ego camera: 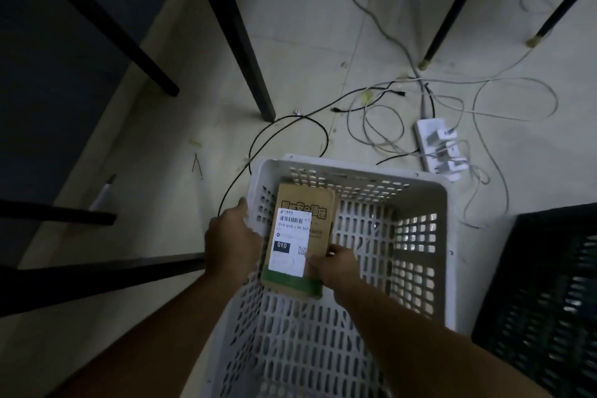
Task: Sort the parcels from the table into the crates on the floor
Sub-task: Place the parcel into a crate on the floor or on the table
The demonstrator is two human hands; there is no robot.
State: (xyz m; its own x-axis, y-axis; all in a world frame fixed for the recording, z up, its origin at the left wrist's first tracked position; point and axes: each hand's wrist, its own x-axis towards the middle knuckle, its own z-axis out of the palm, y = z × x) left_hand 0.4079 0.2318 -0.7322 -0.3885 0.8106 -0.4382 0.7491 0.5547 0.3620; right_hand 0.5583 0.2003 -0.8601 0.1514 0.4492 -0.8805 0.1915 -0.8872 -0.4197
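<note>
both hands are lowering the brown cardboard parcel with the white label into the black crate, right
Not quite. In the head view both hands, left hand and right hand, hold the brown cardboard parcel with the white label inside the white perforated plastic crate; the black crate sits beside it.

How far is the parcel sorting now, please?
Nothing sorted shows yet: the white crate shows only its slotted floor. In hand: both hands, left hand and right hand, hold a cardboard parcel inside it. The black crate is too dark to judge, and the table top is out of view.
</note>
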